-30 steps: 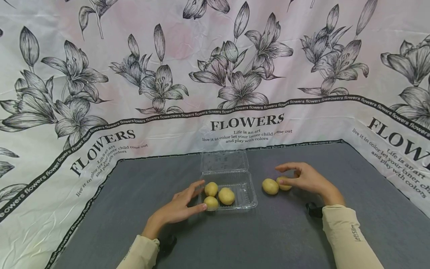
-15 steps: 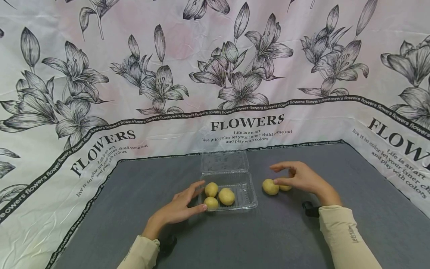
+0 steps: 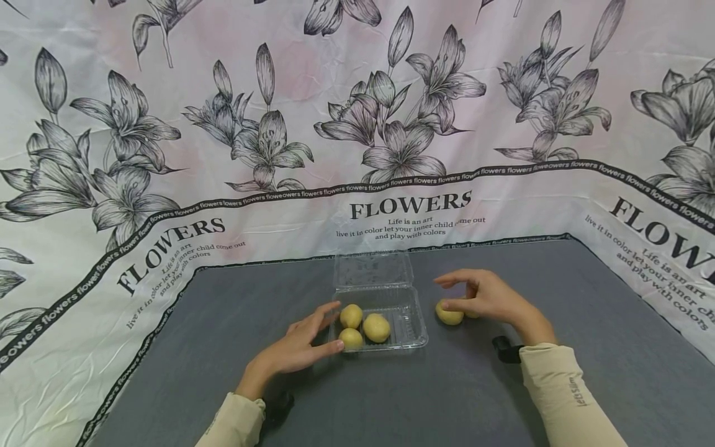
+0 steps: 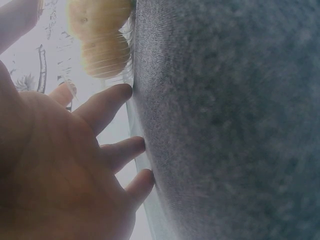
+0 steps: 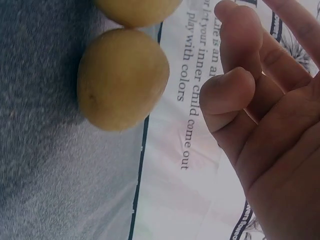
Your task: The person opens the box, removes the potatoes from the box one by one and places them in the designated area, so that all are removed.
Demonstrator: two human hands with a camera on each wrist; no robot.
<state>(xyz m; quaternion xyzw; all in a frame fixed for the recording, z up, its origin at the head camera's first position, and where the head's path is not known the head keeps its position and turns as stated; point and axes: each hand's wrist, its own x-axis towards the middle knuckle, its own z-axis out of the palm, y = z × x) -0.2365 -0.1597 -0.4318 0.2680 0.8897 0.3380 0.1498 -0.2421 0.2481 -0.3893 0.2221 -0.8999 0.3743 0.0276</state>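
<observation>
A clear plastic clamshell box [image 3: 401, 320] lies with its lid back, holding three yellow potatoes [image 3: 377, 328] toward its left side. My left hand [image 3: 296, 344] rests at the box's left edge with fingers spread, thumb near the front left corner. In the left wrist view, two potatoes [image 4: 105, 55] show through the plastic wall beyond the fingers. My right hand [image 3: 494, 301] hovers over two more potatoes right of the box, partly hiding them. The right wrist view has a potato [image 5: 122, 80] apart from the loosely bent fingers, and nothing is in that hand.
A grey cloth-like table surface [image 3: 380, 397] lies under everything. Behind it and at both sides hangs a white curtain [image 3: 290, 230] printed with flowers and lettering. The raised transparent lid [image 3: 373, 270] stands close to the curtain's lower edge.
My right hand has moved left, from above the farther right potato to above the nearer left one. The left hand, the box and the potatoes have stayed in place.
</observation>
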